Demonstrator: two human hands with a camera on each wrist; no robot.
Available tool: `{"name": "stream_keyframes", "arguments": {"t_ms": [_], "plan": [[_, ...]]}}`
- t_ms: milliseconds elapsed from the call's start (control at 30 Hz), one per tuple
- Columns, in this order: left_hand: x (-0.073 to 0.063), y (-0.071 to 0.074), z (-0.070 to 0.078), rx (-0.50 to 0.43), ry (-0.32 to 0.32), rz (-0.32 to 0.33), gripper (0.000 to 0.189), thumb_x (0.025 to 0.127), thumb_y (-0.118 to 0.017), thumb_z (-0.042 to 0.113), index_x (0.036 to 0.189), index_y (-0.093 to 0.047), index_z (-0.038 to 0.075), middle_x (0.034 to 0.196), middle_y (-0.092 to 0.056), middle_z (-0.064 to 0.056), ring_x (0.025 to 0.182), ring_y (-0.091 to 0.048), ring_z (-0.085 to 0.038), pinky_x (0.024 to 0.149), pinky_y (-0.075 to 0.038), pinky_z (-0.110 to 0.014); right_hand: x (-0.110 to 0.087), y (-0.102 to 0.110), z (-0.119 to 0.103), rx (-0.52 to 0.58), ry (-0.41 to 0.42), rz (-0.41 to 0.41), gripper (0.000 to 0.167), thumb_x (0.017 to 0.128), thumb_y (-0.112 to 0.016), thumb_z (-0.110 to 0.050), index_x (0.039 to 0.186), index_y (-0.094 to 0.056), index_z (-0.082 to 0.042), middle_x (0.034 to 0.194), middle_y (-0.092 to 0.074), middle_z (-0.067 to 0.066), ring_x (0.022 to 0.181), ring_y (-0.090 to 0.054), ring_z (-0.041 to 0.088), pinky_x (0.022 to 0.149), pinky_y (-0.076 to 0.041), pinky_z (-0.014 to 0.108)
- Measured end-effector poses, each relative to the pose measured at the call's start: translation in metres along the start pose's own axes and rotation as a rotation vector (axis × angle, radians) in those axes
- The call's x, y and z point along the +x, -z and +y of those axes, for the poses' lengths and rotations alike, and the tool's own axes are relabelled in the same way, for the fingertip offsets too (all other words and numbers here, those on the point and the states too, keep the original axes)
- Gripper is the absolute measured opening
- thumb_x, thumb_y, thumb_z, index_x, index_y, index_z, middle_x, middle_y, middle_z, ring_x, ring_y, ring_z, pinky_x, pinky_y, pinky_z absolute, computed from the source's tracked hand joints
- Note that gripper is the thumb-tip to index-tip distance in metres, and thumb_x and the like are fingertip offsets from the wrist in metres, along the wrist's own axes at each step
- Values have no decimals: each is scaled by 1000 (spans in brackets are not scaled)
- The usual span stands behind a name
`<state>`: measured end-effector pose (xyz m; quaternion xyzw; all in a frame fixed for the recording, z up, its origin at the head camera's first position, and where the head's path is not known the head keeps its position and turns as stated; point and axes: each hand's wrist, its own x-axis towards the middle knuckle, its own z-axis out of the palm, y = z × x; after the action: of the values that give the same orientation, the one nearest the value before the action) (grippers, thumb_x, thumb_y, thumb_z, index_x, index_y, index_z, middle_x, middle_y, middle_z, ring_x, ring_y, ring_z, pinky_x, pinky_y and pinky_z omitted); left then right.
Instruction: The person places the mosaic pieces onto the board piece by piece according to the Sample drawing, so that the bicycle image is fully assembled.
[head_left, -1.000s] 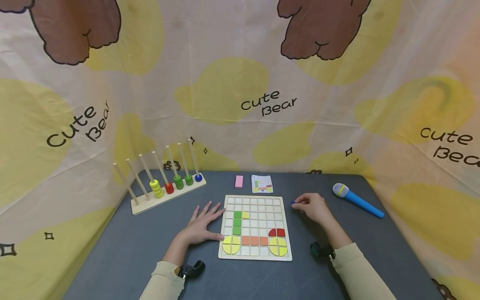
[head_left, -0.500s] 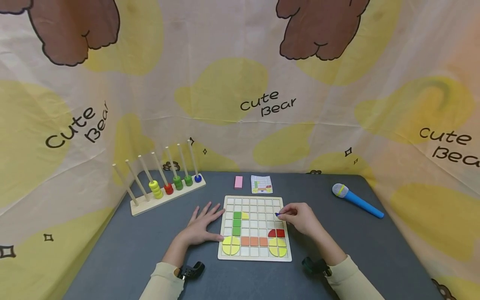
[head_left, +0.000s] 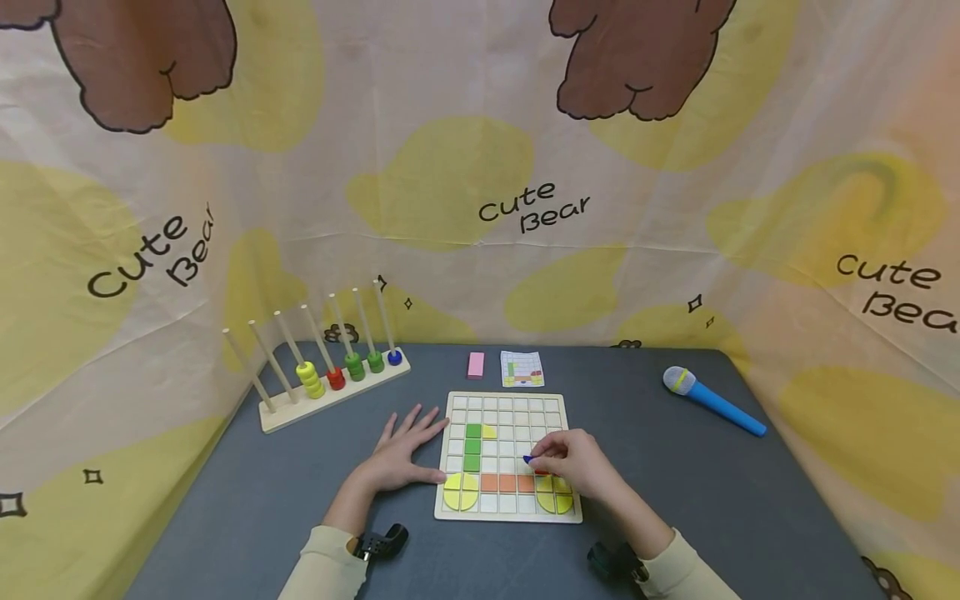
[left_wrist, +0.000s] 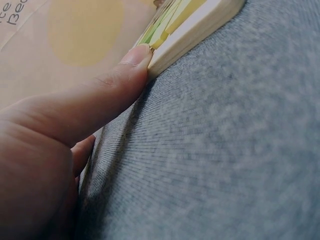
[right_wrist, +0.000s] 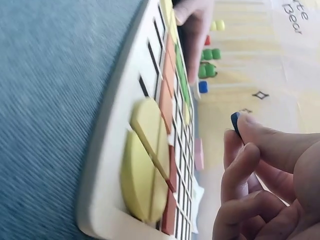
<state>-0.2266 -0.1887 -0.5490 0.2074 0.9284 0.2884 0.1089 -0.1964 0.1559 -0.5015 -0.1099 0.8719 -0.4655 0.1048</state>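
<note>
A small dark blue tile (right_wrist: 235,121) is pinched between the thumb and fingertips of my right hand (head_left: 576,462), raised above the lower right part of a white gridded wooden board (head_left: 510,517). The hand covers part of the red tiles there. My left hand (head_left: 401,458) lies spread at the board's left edge, its thumb touching the rim near a yellow disc of quarter tiles (head_left: 461,492). On the grid are a column of green tiles (head_left: 472,447), a yellow tile (head_left: 489,432), a row of orange tiles (head_left: 507,483) and another yellow disc (head_left: 554,505).
Behind the board lie a pink block (head_left: 476,365) and a pattern card (head_left: 522,369). A wooden peg rack (head_left: 300,406) with coloured beads stands at the back left. To the right is a blue toy microphone (head_left: 723,408). A printed cloth (head_left: 420,183) hangs behind the table.
My right hand has moved left and toward me from the table beside the board to over its lower right, carrying the blue tile. The left hand has stayed at the edge.
</note>
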Motion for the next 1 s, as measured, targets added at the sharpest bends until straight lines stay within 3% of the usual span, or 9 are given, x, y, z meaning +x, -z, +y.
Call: {"name": "stream_keyframes", "arguments": {"t_ms": [367,533,1000], "plan": [[0,-1,0,8,12,5,100,77,-73,70,159,-34,30,170,-18,1,158,1,-32,121,11,-61,-8,-26,1,-118,78,-81,9,84,-83,-24,79,-77,-21,69,-66,-11,60,-52,6,54,-41,21],[0,-1,0,5,3,5,100,77,-74,69,159,-34,30,170,-18,1,158,1,-33,121,12,-62,-11,-38,0,-192,136,-84,10,84,-83,-21,77,-76,-22,67,-64,-15,59,-51,0,55,-43,20],[0,-1,-1,3,2,6,99,77,-74,69,159,-33,30,170,-18,2,158,1,-32,121,11,-61,-14,-48,-10,-330,180,-48,10,83,-83,-20,79,-74,-22,62,-54,-17,57,-46,-1,54,-39,20]]}}
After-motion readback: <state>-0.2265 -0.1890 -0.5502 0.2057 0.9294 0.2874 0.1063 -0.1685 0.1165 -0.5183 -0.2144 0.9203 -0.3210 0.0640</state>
